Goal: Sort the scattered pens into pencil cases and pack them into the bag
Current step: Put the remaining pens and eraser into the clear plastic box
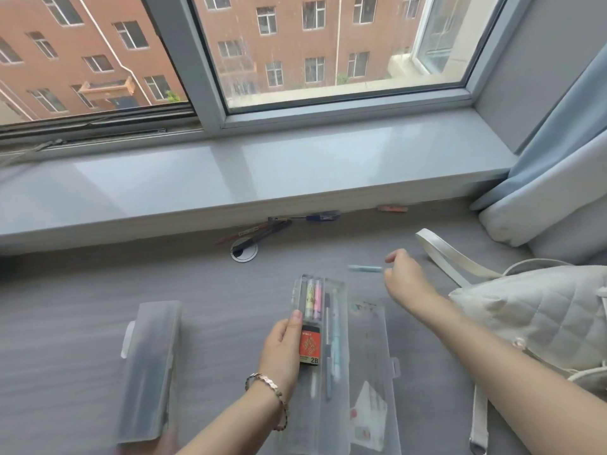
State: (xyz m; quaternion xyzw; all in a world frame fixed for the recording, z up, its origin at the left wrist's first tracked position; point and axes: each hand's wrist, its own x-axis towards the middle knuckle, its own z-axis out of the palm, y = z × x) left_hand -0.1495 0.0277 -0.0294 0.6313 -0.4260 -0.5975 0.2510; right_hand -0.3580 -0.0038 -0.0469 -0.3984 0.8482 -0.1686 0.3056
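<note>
A clear pencil case (320,421) lies open in front of me on the grey desk, its lid (377,349) folded out to the right. Inside are a yellow and a pink highlighter (313,298), an orange eraser box (309,344) and a few pens. My left hand (282,349) grips the case's left edge, thumb along the rim. My right hand (405,277) reaches forward beyond the case and pinches a light blue pen (364,268) by its right end, just above the desk. A second frosted case (149,369) lies closed at the left. A white quilted bag (538,310) sits at the right.
Several loose pens (262,233) lie under the windowsill edge near a round cable grommet (243,251). A blue pen (322,216) and a pink eraser (392,208) lie farther right along the sill. The bag's white strap (443,249) stretches toward them. A curtain hangs at the right.
</note>
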